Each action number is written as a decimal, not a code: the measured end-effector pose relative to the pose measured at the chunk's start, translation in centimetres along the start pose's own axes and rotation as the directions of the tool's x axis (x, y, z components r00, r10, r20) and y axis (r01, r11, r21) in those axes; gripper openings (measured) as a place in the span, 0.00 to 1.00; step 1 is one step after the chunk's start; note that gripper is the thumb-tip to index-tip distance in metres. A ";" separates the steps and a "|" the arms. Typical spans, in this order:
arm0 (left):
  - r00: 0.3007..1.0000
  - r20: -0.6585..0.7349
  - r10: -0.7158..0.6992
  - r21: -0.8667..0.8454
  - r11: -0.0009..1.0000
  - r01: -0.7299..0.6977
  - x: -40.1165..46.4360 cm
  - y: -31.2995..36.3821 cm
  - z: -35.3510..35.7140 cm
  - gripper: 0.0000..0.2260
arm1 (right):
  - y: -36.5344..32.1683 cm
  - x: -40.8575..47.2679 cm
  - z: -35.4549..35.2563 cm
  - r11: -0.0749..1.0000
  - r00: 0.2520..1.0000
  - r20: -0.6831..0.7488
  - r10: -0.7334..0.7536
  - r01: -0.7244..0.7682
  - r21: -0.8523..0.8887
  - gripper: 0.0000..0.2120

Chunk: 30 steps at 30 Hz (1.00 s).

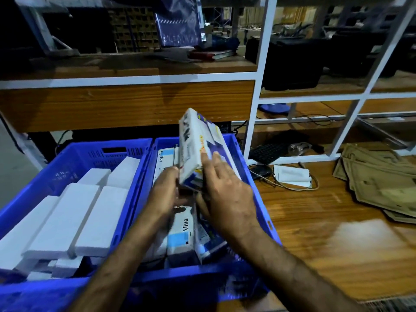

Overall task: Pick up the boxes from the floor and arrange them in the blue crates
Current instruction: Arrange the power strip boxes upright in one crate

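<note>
Head cam: both hands over the right blue crate (256,190), working a tilted box (195,145) w/ white, blue and yellow print. Box stands on its lower end, upper end leaning away toward the shelf. Left hand (165,194) has fingers curled onto the box's lower left edge. Right hand (227,190) lies w/ fingers mostly straight against its right face, thumb underneath, so more a press than a wrap. Frame is motion-blurred, exact contact pts unclear.

Right crate already holds several boxes, incl a "Viva" box (181,235) lying directly below the hands. Left blue crate (74,158) holds plain white boxes (74,212), some leaning on each other.

Risks, imo:
- Grip is low on the box and top is unsupported, so it could tip fwd or twist out, landing skewed on the Viva pack.
- Boxes under the hands look uneven, so it may wedge on a corner instead of seating flat.
- Forcing it down could crush a corner.
- Right forearm is close over the crate's right rim; a snag is possible on the way out.
</note>
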<state>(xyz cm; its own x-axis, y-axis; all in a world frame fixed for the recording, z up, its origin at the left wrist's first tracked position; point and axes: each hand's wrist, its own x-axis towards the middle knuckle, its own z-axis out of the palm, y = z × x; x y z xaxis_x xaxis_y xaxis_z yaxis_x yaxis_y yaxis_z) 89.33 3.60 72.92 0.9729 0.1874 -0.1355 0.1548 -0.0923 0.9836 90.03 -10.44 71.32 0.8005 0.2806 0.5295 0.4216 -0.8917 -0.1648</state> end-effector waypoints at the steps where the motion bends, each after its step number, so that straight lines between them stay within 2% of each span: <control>1: 0.999 -0.024 -0.030 -0.060 0.998 0.028 0.2 0.5 -0.5 0.17 | -0.8 0.1 0.3 0.999 1.000 0.013 -0.029 0.029 -0.014 0.41; 3: 0.997 -0.011 -0.074 -0.132 0.989 0.071 0.7 1.2 -1.9 0.21 | -2.6 0.0 1.7 0.997 0.995 0.073 -0.068 0.069 -0.014 0.40; 4: 0.995 0.005 -0.095 -0.081 0.992 0.095 1.3 1.1 -2.5 0.26 | -3.4 -0.2 2.5 0.996 0.991 0.105 -0.084 0.084 0.002 0.39; 6: 0.992 -0.063 -0.109 0.104 0.988 0.115 1.7 0.5 -3.3 0.43 | -4.4 -0.5 4.2 0.992 0.982 0.140 -0.128 0.125 0.029 0.36; 8: 0.984 -0.143 -0.110 0.237 0.961 0.142 1.7 -0.3 -3.8 0.48 | -4.5 -0.7 4.9 0.986 0.972 0.167 -0.162 0.154 0.060 0.35; 10: 0.983 -0.150 -0.103 0.302 0.942 0.145 1.8 -0.5 -4.0 0.48 | -3.8 -1.0 4.5 0.979 0.964 0.182 -0.193 0.177 0.100 0.37; 13: 0.992 -0.108 -0.064 0.359 0.928 0.099 1.6 -0.1 -3.5 0.43 | -2.3 -1.4 2.5 0.974 0.975 0.129 -0.183 0.162 0.160 0.35; 16: 0.990 -0.141 -0.001 0.424 0.903 0.062 1.9 0.4 -2.6 0.32 | -1.0 -1.5 1.3 0.959 0.993 0.090 -0.070 0.042 0.282 0.33; 18: 0.985 -0.168 0.026 0.505 0.861 0.063 2.6 0.3 -2.4 0.29 | 0.0 -1.3 1.7 0.927 0.996 0.080 0.048 -0.074 0.367 0.28; 21: 0.986 -0.160 0.050 0.600 0.798 0.057 3.2 0.2 -2.3 0.26 | 1.2 -0.7 2.7 0.830 0.983 0.135 0.127 -0.180 0.529 0.24; 23: 0.985 -0.160 0.071 0.639 0.767 0.048 3.3 0.8 -2.6 0.23 | 2.0 -0.4 3.2 0.801 0.976 0.187 0.111 -0.199 0.565 0.23; 25: 0.982 -0.175 0.070 0.655 0.753 0.063 3.8 1.7 -3.6 0.21 | 3.2 -0.1 3.5 0.765 0.960 0.235 0.154 -0.267 0.586 0.24; 27: 0.981 -0.190 0.028 0.655 0.748 0.105 4.4 2.0 -4.7 0.20 | 5.0 0.1 4.3 0.843 0.931 0.316 0.180 -0.312 0.439 0.28; 29: 0.981 -0.192 -0.015 0.657 0.741 0.140 4.7 1.7 -5.2 0.21 | 5.8 0.3 5.4 0.972 0.875 0.464 0.134 -0.208 0.110 0.35; 30: 0.981 -0.194 -0.031 0.660 0.735 0.154 4.7 1.4 -5.3 0.21 | 5.8 0.2 6.1 0.990 0.844 0.523 0.120 -0.141 0.001 0.38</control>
<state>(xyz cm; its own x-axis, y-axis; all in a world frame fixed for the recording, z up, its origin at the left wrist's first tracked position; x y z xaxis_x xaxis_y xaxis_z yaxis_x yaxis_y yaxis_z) 93.23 9.56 74.27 0.9158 0.3762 -0.1404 0.3769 -0.6847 0.6238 95.22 -13.35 65.41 0.9488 0.3157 -0.0077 0.3049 -0.9221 -0.2382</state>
